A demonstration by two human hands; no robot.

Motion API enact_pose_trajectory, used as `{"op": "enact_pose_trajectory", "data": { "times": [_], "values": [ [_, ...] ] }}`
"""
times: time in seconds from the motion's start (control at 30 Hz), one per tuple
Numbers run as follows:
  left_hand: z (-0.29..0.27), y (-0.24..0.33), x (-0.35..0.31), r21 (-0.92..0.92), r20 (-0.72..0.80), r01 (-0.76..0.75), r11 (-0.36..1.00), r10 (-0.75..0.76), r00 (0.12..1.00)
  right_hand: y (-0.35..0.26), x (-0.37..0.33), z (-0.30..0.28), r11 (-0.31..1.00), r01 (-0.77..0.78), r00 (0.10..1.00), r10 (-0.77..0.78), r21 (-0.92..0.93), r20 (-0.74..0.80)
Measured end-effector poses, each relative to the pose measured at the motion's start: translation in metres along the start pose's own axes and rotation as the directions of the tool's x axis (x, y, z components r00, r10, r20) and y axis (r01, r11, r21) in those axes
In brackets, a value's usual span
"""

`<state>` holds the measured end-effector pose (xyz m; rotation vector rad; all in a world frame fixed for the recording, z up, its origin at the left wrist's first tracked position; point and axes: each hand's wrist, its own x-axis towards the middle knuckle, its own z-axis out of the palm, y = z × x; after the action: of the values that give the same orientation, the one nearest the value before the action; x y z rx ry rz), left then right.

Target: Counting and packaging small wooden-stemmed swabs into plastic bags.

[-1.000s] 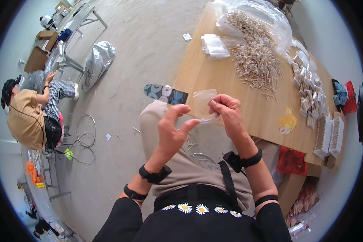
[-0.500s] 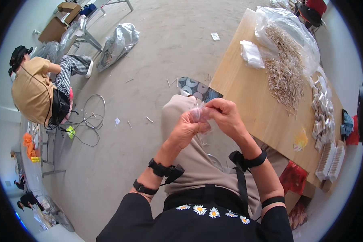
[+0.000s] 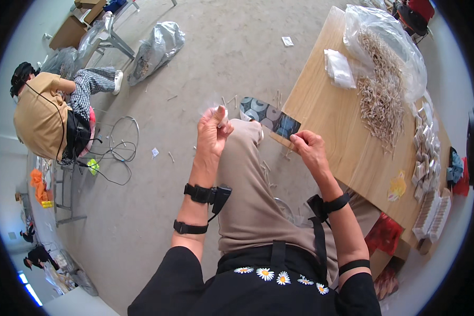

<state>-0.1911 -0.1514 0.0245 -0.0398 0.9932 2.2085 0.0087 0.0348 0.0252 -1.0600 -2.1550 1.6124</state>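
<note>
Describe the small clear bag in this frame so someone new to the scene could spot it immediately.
Start at the wooden table on the right, then look left past its corner to the raised left hand above the knee. The small clear bag is pinched at its fingertips, unlike the big bag of sticks lying on the table.

We have one head-worn fisheye view, looking steeply down past our own lap to the floor point(image 3: 195, 63). It sits close above our forearms; the desk point(image 3: 342, 137) curves along the right rim.
</note>
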Motion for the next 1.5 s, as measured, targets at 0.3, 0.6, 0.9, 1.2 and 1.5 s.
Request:
{"op": "enact_pose_trajectory", "data": {
  "times": [0.3,0.6,0.9,1.2,1.5],
  "values": [
    [0.023,-0.005,-0.009,0.226,0.169,0.037,0.974,-0.076,0.983,-0.021,-0.003,0.005,0.999,0.01,1.0,-0.01,0.031,0.027],
    [0.051,-0.021,-0.031,0.42,0.285,-0.033,0.907,-0.098,0.953,-0.06,0.002,0.025,0.942,0.108,0.976,-0.161,0.318,0.145],
    [0.044,-0.016,-0.026,0.349,0.069,0.024,0.937,-0.052,0.996,-0.055,-0.001,0.027,0.978,0.205,0.979,-0.205,0.043,-0.015],
    [-0.003,-0.006,0.03,0.158,0.01,0.038,0.987,-0.04,0.999,-0.012,0.002,0.019,0.978,0.077,0.994,-0.09,-0.195,-0.06],
    [0.031,-0.002,0.01,0.204,0.164,0.062,0.977,-0.097,0.982,-0.038,0.011,0.024,0.996,0.052,0.997,-0.056,0.071,0.058]
  ]
}}
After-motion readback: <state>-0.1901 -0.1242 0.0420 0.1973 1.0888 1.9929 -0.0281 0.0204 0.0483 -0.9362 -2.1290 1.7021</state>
